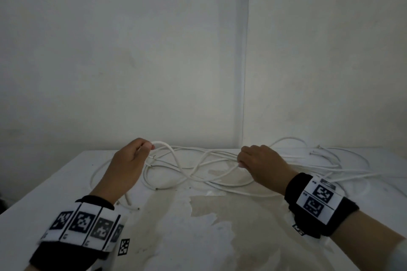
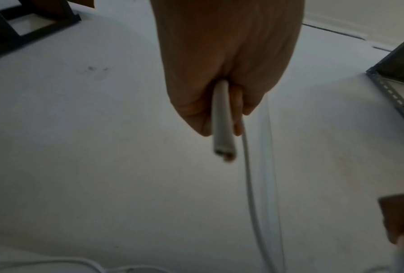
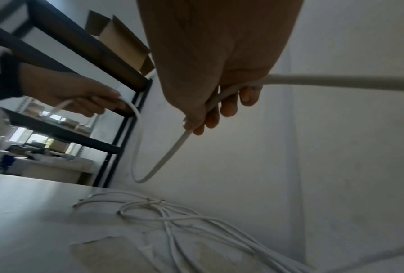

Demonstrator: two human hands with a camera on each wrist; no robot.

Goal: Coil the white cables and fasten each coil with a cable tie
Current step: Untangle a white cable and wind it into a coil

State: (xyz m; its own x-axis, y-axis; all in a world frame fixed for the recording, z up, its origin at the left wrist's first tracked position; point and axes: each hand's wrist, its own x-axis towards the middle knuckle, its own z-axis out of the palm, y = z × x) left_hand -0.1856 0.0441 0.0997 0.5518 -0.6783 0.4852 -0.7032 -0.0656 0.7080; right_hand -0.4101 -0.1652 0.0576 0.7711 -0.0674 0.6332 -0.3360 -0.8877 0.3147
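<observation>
**One cable lifted from a tangle, first loop not yet formed**

At the left, the left hand [image 1: 130, 160] is closed on a white cable [image 1: 174, 158] close to its cut end [image 2: 224, 153], which sticks out below the curled fingers [image 2: 237, 103]. With so little cable past the grip, a pull from the other side could drag the end through the fist, and the coil would lose its start.

From there the cable sags in a slack loop across to the right hand. Under it, the other white cables [image 1: 211, 174] lie crossed over one another on the white table [image 1: 198, 237], some cut ends showing. The held length probably runs back into that pile; drawing it in fast could snag a crossing and lift the neighbours with it.

At the right, the right hand [image 1: 259, 167] curls round the same cable, which leaves rightward toward more loose loops [image 1: 343, 160] near the far wall [image 1: 308, 50]. No cable tie is visible, so a finished coil may spring open while one is fetched.
</observation>
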